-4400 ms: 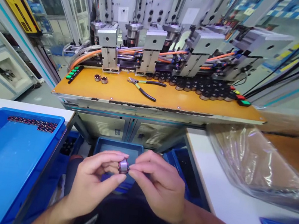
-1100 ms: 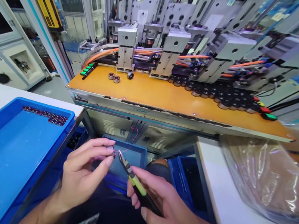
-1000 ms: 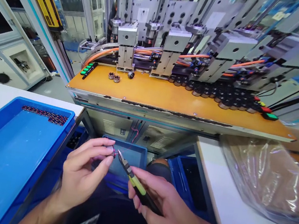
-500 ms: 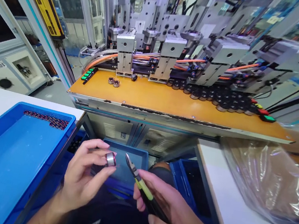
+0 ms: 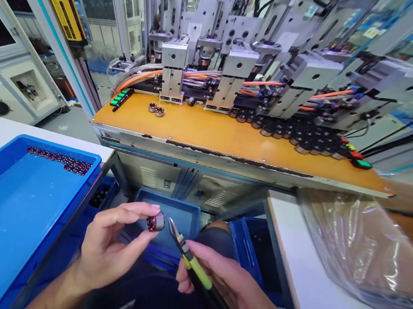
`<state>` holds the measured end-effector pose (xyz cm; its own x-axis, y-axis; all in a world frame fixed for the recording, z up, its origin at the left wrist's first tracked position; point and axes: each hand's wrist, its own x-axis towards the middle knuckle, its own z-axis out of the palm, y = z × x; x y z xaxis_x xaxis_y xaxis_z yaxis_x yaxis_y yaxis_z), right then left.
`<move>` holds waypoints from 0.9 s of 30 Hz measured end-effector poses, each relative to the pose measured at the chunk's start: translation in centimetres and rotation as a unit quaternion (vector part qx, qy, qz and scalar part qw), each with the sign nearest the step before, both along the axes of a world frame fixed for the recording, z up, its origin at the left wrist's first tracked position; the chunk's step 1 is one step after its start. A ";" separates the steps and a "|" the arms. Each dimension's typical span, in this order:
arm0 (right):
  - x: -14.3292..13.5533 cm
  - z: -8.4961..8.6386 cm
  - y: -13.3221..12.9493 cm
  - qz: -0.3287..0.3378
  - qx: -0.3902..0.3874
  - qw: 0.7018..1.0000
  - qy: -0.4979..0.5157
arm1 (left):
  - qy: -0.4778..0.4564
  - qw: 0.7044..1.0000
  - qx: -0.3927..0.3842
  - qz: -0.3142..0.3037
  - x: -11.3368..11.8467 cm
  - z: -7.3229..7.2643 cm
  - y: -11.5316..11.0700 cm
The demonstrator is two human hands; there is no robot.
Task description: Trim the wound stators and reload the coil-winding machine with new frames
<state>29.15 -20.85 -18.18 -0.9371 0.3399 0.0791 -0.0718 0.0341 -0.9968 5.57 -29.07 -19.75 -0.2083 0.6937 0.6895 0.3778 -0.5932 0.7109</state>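
Between the thumb and fingers of my left hand (image 5: 112,244) is a small motor stator (image 5: 156,222), a metal ring with reddish copper windings showing on its left face. My right hand (image 5: 224,288) is wrapped round the green and black handles of a pair of cutting pliers (image 5: 194,267). The plier jaws look closed and point up and left. Their tip lies just right of the stator; whether it touches cannot be made out. Both hands are over my lap, above a blue bin (image 5: 169,216) that stands lower down.
A blue tray (image 5: 20,214) at left has rows of wound parts along its far end. Ahead, an orange bench (image 5: 210,131) carries two loose stators (image 5: 156,109), several black cylindrical parts (image 5: 292,131) and a clamping machine (image 5: 236,65). A plastic bag (image 5: 349,240) lies on the right table.
My left hand has turned the stator so its wound face now shows on the left. The plier tip has come closer to it, and the view has shifted slightly.
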 end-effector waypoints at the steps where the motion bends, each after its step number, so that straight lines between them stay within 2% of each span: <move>1: -0.1 0.0 0.0 0.005 0.002 1.000 0.011 | -0.001 1.000 -0.005 -0.001 0.0 0.0 -0.1; 15: -0.7 0.2 -0.2 0.008 -0.055 0.998 0.026 | -0.026 0.999 -0.038 0.002 0.0 0.0 -0.4; 27: -1.3 0.8 -0.2 -0.012 -0.077 0.997 -0.024 | -0.032 0.999 -0.042 0.001 0.0 0.0 -0.6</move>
